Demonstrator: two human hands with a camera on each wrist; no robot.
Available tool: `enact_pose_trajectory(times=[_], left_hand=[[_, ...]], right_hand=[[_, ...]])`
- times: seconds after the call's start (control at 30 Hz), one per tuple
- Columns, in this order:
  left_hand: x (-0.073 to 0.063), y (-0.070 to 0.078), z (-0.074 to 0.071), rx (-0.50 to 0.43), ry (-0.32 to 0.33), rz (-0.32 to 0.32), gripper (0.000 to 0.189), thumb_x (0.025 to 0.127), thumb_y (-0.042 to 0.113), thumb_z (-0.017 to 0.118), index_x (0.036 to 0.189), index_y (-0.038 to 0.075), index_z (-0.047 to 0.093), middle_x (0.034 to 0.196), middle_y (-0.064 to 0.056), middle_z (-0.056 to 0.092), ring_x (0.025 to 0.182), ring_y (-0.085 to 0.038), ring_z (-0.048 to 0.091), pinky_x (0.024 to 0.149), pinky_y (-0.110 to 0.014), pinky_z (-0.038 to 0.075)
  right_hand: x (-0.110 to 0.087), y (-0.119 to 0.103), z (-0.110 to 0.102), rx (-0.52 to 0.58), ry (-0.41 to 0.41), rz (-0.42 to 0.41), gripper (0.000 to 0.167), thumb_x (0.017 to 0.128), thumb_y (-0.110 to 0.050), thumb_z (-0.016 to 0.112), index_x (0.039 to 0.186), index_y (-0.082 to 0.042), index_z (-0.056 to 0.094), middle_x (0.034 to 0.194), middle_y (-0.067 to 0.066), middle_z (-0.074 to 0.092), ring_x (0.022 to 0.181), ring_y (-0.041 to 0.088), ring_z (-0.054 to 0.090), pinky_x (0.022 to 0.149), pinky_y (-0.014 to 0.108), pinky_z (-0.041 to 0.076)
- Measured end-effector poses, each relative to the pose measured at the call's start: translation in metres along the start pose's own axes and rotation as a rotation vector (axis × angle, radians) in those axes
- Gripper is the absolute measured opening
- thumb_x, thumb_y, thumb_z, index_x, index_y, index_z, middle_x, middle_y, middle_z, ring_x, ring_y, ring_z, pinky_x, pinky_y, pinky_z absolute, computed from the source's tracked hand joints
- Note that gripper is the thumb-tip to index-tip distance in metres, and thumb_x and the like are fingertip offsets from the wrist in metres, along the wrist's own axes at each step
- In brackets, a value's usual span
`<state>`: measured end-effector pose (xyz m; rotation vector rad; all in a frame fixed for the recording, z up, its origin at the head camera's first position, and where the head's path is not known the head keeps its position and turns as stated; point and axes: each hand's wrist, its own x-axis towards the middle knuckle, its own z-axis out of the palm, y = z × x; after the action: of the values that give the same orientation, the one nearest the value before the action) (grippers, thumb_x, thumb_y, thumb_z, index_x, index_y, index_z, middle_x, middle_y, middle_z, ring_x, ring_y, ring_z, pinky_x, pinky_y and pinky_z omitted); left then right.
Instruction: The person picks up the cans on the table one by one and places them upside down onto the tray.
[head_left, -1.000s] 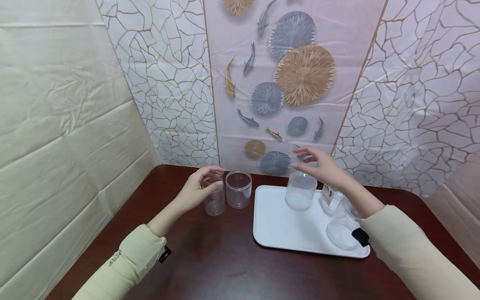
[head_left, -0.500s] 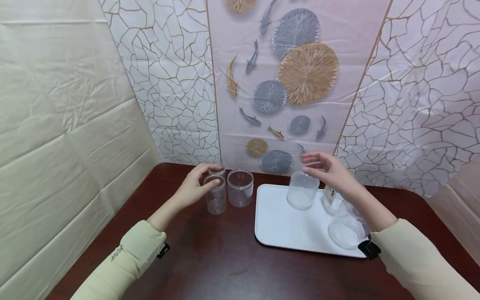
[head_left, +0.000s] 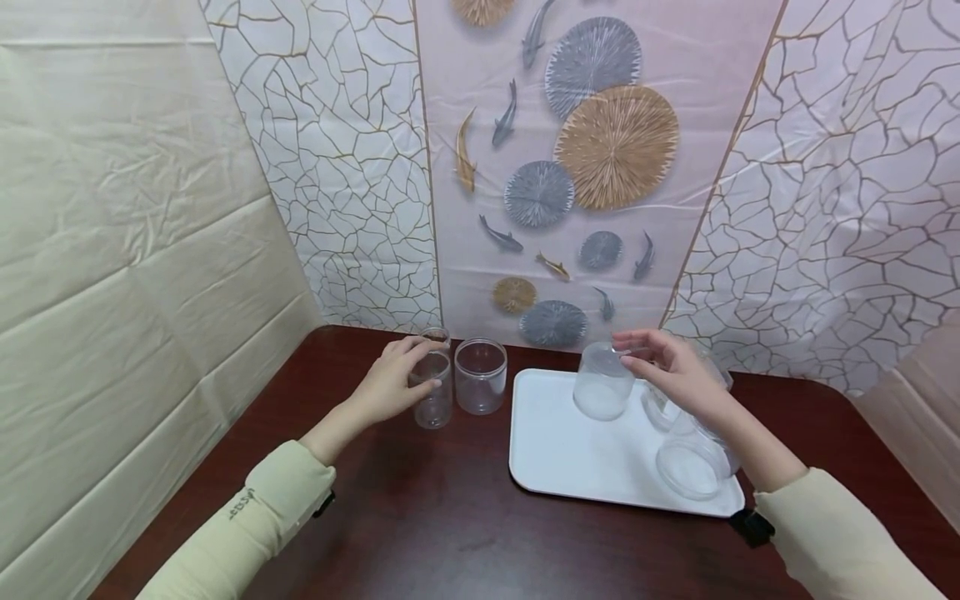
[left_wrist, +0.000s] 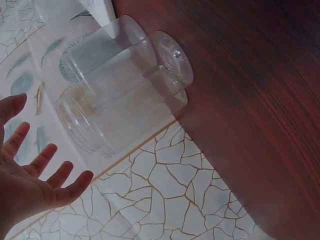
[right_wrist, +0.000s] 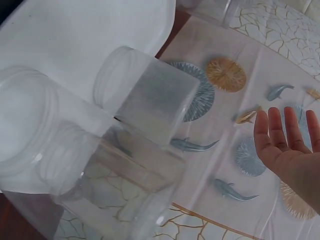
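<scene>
Clear jars point(head_left: 481, 390) on the counter point(head_left: 450, 517), just below our left fingers point(left_wrist: 42, 161), which are spread apart, a cloudy jar point(head_left: 602, 392) on the white tray point(head_left: 555, 467), just below our right fingers point(right_wrist: 275, 127), also parted.

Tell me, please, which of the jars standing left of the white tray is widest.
The widest jar stands nearest the tray; the other two jars, beside the left hand, are narrower.

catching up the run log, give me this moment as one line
left hand: empty, near upright clear jars on table | right hand: empty, near inverted jar on white tray
</scene>
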<state>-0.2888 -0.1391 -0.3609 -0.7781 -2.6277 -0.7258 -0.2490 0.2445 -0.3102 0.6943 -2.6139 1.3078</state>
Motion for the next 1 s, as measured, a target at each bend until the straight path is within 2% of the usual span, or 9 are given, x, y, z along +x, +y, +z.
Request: enact_pose_trajectory(times=[0.17,0.27,0.33,0.5,0.57,0.67,1.0], left_hand=[[0.004,-0.001,0.001,0.012,0.007,-0.035,0.046,0.083,0.021,0.071,0.127,0.017,0.058,0.123,-0.012,0.055,0.116,-0.036,0.046,0.089,-0.052,0.045],[0.007,-0.002,0.003,0.023,-0.002,-0.062,0.042,0.084,0.024,0.071,0.124,0.016,0.06,0.122,-0.012,0.056,0.113,-0.035,0.047,0.085,-0.05,0.048],[0.01,-0.001,0.003,0.03,-0.018,-0.086,0.041,0.084,0.026,0.071,0.123,0.016,0.061,0.122,-0.013,0.056,0.113,-0.035,0.048,0.084,-0.051,0.048],[0.015,0.002,0.005,0.05,-0.052,-0.135,0.043,0.083,0.03,0.071,0.122,0.016,0.061,0.124,-0.014,0.056,0.115,-0.037,0.049,0.083,-0.054,0.049],[0.018,0.003,0.005,0.062,-0.058,-0.148,0.044,0.082,0.031,0.071,0.122,0.016,0.06,0.124,-0.014,0.055,0.114,-0.038,0.048,0.082,-0.055,0.049],[0.021,0.004,0.007,0.096,-0.072,-0.172,0.043,0.083,0.032,0.071,0.121,0.017,0.06,0.123,-0.014,0.054,0.113,-0.039,0.048,0.08,-0.055,0.05],[0.031,0.007,0.012,0.209,-0.137,-0.262,0.044,0.083,0.037,0.07,0.12,0.016,0.06,0.12,-0.016,0.051,0.104,-0.04,0.049,0.073,-0.048,0.051]], right_hand=[[-0.004,0.007,0.006,0.02,-0.007,-0.024,0.032,0.096,-0.01,0.052,0.126,0.003,0.051,0.11,-0.014,0.057,0.089,-0.002,0.057,0.075,0.018,0.052],[-0.006,0.011,0.009,0.022,-0.011,-0.044,0.032,0.096,-0.009,0.053,0.125,0.003,0.051,0.108,-0.02,0.055,0.089,0.002,0.057,0.073,0.019,0.051],[-0.006,0.013,0.011,0.024,-0.017,-0.043,0.032,0.096,-0.009,0.053,0.125,0.003,0.051,0.111,-0.014,0.056,0.09,0.002,0.057,0.073,0.019,0.051],[-0.007,0.014,0.015,0.03,-0.033,-0.023,0.034,0.095,-0.009,0.053,0.125,0.005,0.05,0.119,0.016,0.058,0.095,-0.002,0.057,0.075,0.019,0.05],[-0.007,0.014,0.017,0.028,-0.034,-0.024,0.033,0.095,-0.008,0.053,0.125,0.006,0.05,0.119,0.023,0.057,0.095,-0.004,0.056,0.076,0.019,0.05],[-0.006,0.014,0.019,0.022,-0.037,-0.039,0.033,0.094,-0.006,0.053,0.124,0.008,0.049,0.12,0.027,0.056,0.095,-0.004,0.056,0.076,0.019,0.05],[-0.007,0.017,0.026,0.036,-0.05,-0.04,0.032,0.094,-0.006,0.054,0.124,0.005,0.051,0.12,0.025,0.057,0.097,-0.002,0.056,0.077,0.02,0.05]])
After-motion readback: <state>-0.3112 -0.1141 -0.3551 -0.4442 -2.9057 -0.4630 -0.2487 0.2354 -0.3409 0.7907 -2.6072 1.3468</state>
